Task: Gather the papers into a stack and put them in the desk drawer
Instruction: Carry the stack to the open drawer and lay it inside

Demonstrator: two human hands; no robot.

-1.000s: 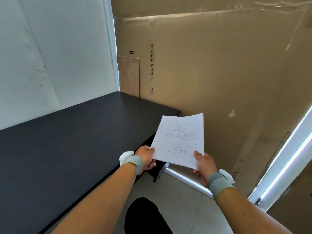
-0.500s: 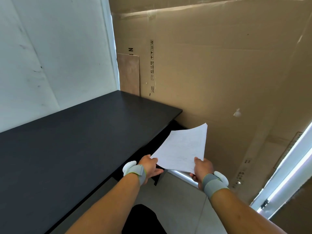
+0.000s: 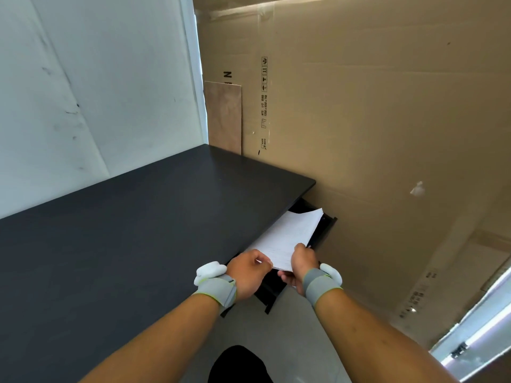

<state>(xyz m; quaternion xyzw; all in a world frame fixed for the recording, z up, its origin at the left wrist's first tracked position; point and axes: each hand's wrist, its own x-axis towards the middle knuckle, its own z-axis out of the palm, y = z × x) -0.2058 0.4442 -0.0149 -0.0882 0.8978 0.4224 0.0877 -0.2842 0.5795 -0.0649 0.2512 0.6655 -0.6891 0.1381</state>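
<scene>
I hold the stack of papers (image 3: 290, 236) in both hands over the open desk drawer (image 3: 325, 230), which is pulled out from under the right end of the black desk (image 3: 138, 230). My right hand (image 3: 302, 261) is clamped on the near right corner of the stack, thumb on top and fingers curled beneath. My left hand (image 3: 249, 272) pinches the near left corner, with the fingertips closed on the paper's edge. The two hands sit close together, with only the near edge of the stack between them.

The stack lies tilted, its far end lower and reaching in under the desk's front edge, its near end raised in my grip. The far corner of the sheets lies near the drawer's dark right wall; I cannot tell whether the paper touches the drawer bottom there. The top sheet is white with faint printed lines, too small to read.

Each wrist wears a grey wristband (image 3: 218, 290) with a white padded piece on it. The desktop is bare and dark, running from the near left up to the far right corner. Behind the desk stands a white wall (image 3: 96, 92), and large sheets of brown cardboard (image 3: 373, 120) cover the wall beside the drawer.
</scene>
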